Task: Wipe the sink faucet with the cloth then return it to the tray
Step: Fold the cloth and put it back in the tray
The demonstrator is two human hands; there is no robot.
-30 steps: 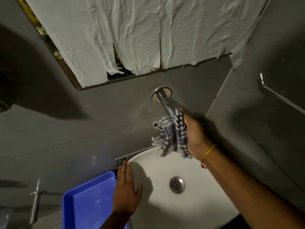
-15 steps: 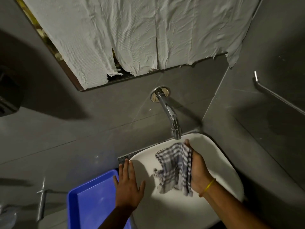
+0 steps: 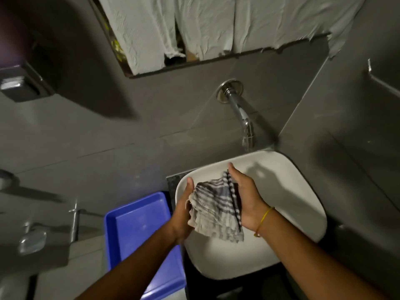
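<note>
Both hands hold the checked cloth [image 3: 216, 211] at frame centre, above the white sink [image 3: 292, 191]: left hand [image 3: 184, 211] gripping its left edge, right hand [image 3: 246, 198] cupping its right side. Blue tray [image 3: 138, 230] sits lower left; faucet [image 3: 242, 113] juts above.

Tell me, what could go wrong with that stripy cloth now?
1. The checked cloth sits loosely between the left hand and right hand over the white sink; it might slip into the basin.
2. The blue tray lies left of the sink, partly under the left forearm, so the arm might knock it on the way over.
</note>
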